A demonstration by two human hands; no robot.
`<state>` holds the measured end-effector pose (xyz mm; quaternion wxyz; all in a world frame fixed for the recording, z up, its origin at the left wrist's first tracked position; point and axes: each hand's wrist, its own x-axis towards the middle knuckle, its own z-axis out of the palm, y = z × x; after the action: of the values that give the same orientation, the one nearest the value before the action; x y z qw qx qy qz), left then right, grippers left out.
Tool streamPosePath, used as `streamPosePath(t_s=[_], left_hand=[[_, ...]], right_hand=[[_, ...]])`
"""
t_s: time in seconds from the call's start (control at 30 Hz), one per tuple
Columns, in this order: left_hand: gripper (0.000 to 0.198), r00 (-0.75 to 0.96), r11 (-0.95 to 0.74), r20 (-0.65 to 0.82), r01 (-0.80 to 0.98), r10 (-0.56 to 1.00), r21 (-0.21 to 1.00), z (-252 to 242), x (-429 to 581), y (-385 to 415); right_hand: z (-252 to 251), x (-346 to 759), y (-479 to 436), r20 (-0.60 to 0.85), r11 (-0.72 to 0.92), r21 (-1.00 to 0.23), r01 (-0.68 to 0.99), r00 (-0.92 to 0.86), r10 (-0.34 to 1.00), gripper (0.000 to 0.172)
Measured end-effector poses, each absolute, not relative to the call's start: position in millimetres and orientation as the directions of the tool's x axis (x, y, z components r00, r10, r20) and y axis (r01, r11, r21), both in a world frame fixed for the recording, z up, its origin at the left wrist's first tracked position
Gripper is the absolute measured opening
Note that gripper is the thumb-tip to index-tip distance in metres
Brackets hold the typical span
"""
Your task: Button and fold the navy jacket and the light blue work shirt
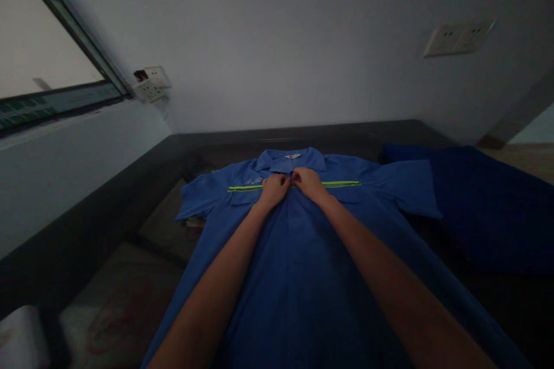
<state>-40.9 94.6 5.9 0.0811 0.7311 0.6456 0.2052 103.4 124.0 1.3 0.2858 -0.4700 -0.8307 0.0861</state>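
Note:
A blue short-sleeved work shirt lies flat and face up on a dark surface, collar away from me, with a yellow-green reflective stripe across the chest. My left hand and my right hand meet at the shirt's front placket just below the collar. Both hands have curled fingers pinching the fabric there. What lies between the fingertips is too small to make out.
A darker blue garment lies to the right of the shirt. A dark raised ledge borders the surface at left and back. Wall sockets sit on the walls. A window is at the upper left.

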Motion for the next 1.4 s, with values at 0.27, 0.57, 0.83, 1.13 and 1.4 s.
streamPosePath(t_s=[0.27, 0.57, 0.83, 1.13, 1.4], left_hand=[[0.020, 0.007, -0.098, 0.208, 0.898, 0.978, 0.430, 1.5, -38.3, 92.9], [0.017, -0.074, -0.038, 0.247, 0.905, 0.966, 0.423, 4.5, -35.0, 88.0], [0.016, -0.154, 0.039, 0.227, 0.896, 0.962, 0.441, 4.6, -36.4, 88.5], [0.020, -0.128, 0.018, 0.190, 0.869, 0.973, 0.495, 9.8, -40.1, 91.1], [0.027, -0.119, 0.049, 0.119, 0.879, 0.986, 0.474, 29.7, -38.4, 88.2]], right_hand=[[-7.0, 103.0, 115.3, 0.453, 0.542, -0.361, 0.759, -0.365, 0.813, 0.009], [-2.6, 103.1, 106.3, 0.429, 0.550, -0.272, 0.790, -0.412, 0.804, 0.003], [1.9, 101.3, 103.7, 0.408, 0.555, -0.278, 0.784, -0.426, 0.807, 0.007], [-7.7, 98.8, 121.3, 0.413, 0.470, -0.586, 0.660, -0.256, 0.874, 0.005], [-9.0, 101.8, 132.4, 0.383, 0.402, -0.834, 0.378, -0.127, 0.915, 0.002]])
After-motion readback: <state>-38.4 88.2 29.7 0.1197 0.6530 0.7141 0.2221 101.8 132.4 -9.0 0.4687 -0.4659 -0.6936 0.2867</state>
